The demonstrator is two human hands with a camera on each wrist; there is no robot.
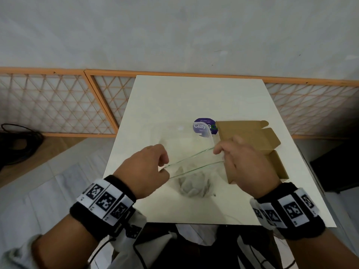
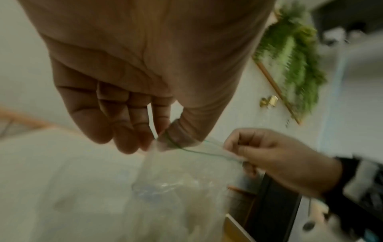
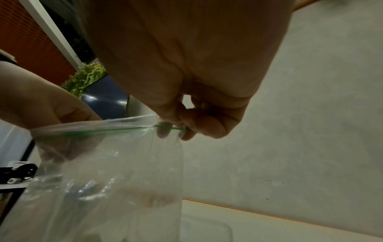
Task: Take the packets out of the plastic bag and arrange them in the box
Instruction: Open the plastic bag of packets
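A clear plastic zip bag (image 1: 191,162) with a green seal line hangs above the white table (image 1: 174,105), its mouth stretched between my two hands. My left hand (image 1: 153,167) pinches the left end of the bag's rim (image 2: 165,140) between thumb and fingers. At the other end my right hand (image 1: 240,158) pinches the rim (image 3: 172,129). Pale packets (image 1: 191,186) lie bunched at the bottom of the bag (image 3: 107,172), blurred through the plastic. The brown cardboard box (image 1: 250,136) with its flaps up lies on the table right behind my right hand.
A round purple sticker (image 1: 204,126) sits on the table beside the box's far left corner. Orange lattice panels (image 1: 58,101) lean against the wall behind the table. Black cables (image 1: 17,144) lie on the floor at far left.
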